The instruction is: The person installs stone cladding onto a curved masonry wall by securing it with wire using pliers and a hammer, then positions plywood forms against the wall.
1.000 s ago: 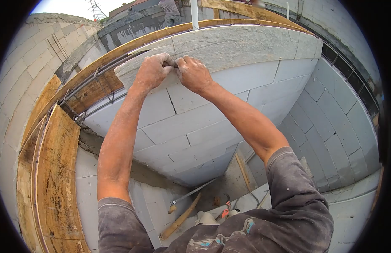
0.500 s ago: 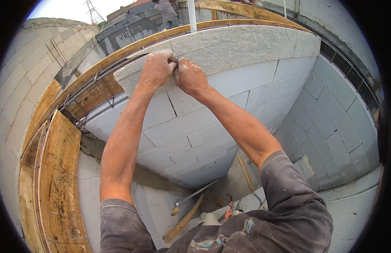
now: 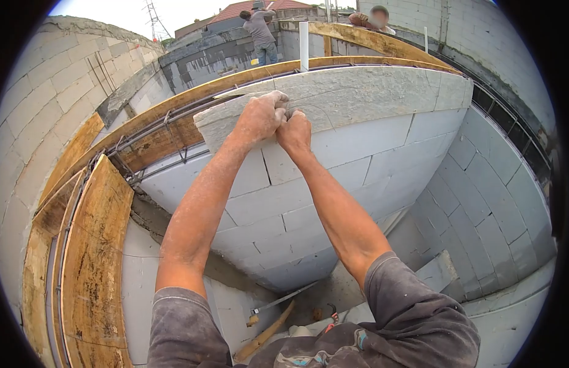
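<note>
My left hand [image 3: 263,116] and my right hand [image 3: 295,132] meet in front of a rough grey board [image 3: 370,92], near its left end. The fingers of both are pinched together. A thin wire [image 3: 324,105] runs out from between them and curves across the board's face; the part inside my fingers is hidden. The board stands along the top of a pale block wall [image 3: 333,162]. Behind the board, steel rebar [image 3: 186,110] lies beside a long wooden plank [image 3: 235,78].
A wide stained plank [image 3: 97,264] stands at the left. A white pipe [image 3: 304,46] rises behind the board. Below me are a wooden stick [image 3: 269,334] and a red-handled tool [image 3: 332,319]. Two other people [image 3: 260,30] are beyond the wall.
The view has tilted up and shifted, so the board and wall sit lower and further right. My hands stay together at the board. More of the people behind shows.
</note>
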Tool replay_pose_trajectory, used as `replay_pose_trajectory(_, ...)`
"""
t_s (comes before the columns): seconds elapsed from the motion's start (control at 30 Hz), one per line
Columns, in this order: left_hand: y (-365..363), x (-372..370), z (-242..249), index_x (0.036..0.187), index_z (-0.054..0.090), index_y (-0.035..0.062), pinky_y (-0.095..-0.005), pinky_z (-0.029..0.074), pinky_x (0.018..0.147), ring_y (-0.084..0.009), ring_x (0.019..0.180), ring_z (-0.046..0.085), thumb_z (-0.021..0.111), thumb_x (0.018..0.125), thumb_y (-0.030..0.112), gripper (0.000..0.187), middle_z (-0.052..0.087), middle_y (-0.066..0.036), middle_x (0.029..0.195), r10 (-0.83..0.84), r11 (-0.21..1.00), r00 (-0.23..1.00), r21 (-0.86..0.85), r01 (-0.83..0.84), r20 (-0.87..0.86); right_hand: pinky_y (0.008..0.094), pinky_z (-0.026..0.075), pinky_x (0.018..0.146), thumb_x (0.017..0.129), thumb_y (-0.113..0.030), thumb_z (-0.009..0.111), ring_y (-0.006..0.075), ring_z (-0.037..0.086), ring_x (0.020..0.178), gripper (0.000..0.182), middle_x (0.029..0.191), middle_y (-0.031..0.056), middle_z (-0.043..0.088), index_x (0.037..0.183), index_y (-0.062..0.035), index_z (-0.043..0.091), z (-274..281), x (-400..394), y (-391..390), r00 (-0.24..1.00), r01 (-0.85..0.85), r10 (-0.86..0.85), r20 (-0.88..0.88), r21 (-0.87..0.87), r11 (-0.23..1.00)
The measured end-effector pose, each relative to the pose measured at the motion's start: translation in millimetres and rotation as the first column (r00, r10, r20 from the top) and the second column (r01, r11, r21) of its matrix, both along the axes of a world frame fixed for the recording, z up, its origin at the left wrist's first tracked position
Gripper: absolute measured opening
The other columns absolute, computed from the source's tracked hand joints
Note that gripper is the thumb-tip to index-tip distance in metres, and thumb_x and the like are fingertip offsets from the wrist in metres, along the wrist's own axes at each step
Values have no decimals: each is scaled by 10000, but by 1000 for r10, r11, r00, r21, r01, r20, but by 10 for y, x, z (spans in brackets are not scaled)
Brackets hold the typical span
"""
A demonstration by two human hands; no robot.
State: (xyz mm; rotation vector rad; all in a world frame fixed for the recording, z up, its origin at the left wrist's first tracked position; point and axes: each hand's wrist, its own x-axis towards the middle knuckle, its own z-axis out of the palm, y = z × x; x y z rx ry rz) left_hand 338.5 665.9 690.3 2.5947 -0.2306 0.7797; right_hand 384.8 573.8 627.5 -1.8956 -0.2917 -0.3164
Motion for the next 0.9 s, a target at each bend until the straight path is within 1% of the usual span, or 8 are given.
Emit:
replay_pose_trajectory(0.07,110,-54,-55,1145,695,-13,-381,549,894,-285,990,717,632,896,118,289,736,-193,1049,-39,996,998,-75,42,46,488,544,869,894,-249,639,469,666,1006,372,1017,334,674,1050,88,606,20,13,-10,1000,6,-6,-1,-62,998)
replay_pose_trajectory(0.17,180,-247,-183,1179,684,-5,-366,544,901,-272,1008,713,624,918,124,297,733,-184,1077,80,973,997,-218,-81,-15,487,543,883,892,-235,626,470,665,1007,346,1014,342,672,1032,81,629,73,27,-53,996,6,13,89,-205,979)
replay_pose_trajectory(0.27,201,-248,-632,1152,686,-20,-383,542,904,-310,1010,709,644,899,155,311,718,-215,1091,98,910,993,-399,-115,-62,484,539,898,888,-217,620,467,665,1007,316,1013,343,671,1011,73,651,119,81,-104,987,6,48,150,-337,942)
replay_pose_trajectory(0.37,23,-129,-1006,1146,694,-5,-403,531,902,-320,1017,699,629,911,158,292,715,-210,1094,95,828,988,-561,-12,119,481,537,907,879,-209,622,464,666,1007,302,1015,332,676,995,66,670,185,113,-107,981,-5,81,175,-395,919)
replay_pose_trajectory(0.47,-194,53,-1160,1137,691,6,-432,516,895,-338,1020,679,618,921,163,277,712,-195,1086,269,806,934,-586,-86,233,478,539,904,867,-206,621,459,669,1004,303,1019,320,681,990,64,682,261,110,-129,979,-21,113,172,-461,887)
replay_pose_trajectory(0.6,-416,117,-1139,1101,677,36,-447,495,888,-339,1056,623,623,935,210,247,666,-141,1098,425,677,893,-707,-206,147,482,544,890,852,-205,621,448,676,994,303,1010,308,688,990,55,694,319,16,-123,972,27,105,210,-545,838)
replay_pose_trajectory(0.7,-479,97,-1072,1080,675,53,-443,488,887,-326,1060,598,647,922,223,234,638,-122,1076,478,674,872,-680,-288,105,490,546,879,850,-207,619,439,683,985,295,1002,300,693,985,42,701,369,11,-137,965,29,140,224,-617,786)
replay_pose_trajectory(0.9,-463,264,-1174,972,628,43,-466,467,864,-346,1013,570,681,897,236,213,603,-123,1017,545,705,809,-642,-300,221,495,548,876,882,-232,609,436,689,976,302,1002,287,700,976,35,715,500,82,-173,953,14,209,220,-721,693)
